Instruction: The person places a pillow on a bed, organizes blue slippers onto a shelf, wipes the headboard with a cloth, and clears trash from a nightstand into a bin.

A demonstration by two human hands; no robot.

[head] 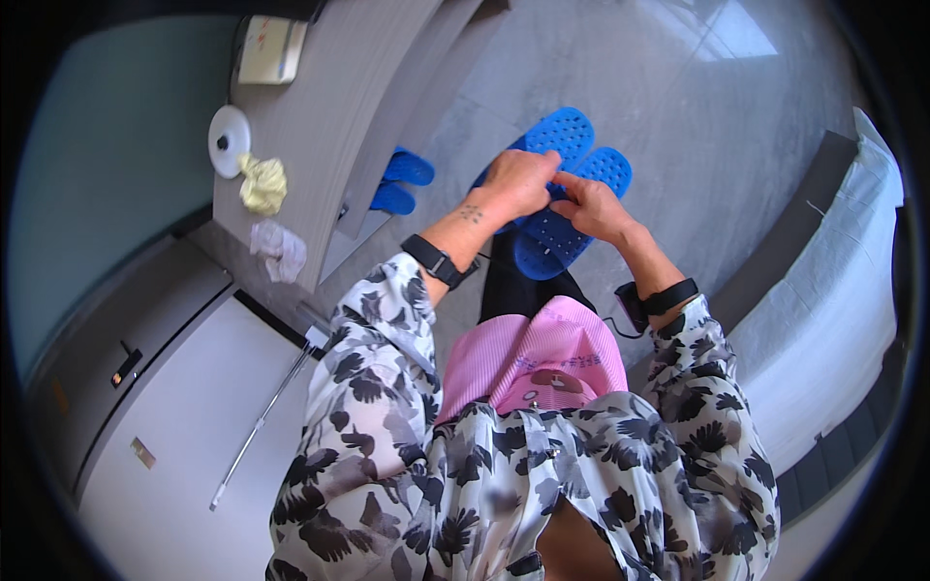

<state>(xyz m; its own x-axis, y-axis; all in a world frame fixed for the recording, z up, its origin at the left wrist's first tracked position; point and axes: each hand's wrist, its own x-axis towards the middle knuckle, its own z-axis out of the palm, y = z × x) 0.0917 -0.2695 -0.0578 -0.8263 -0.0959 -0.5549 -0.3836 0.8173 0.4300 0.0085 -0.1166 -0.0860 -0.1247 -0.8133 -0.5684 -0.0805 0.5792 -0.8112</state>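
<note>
A pair of blue perforated plastic slippers is in front of me, overlapping my black-clad legs. My left hand lies over the middle of the left slipper, its fingers curled and mostly hidden. The right slipper is under my right hand, with the index finger and thumb at its middle. The fingertips of both hands nearly meet between the slippers. Each wrist wears a black strap.
More blue slippers stand in the open lower part of a grey wood-grain cabinet. Its top bears a box, a white round lid, a yellow cloth and a pale cloth. A covered piece of furniture stands right.
</note>
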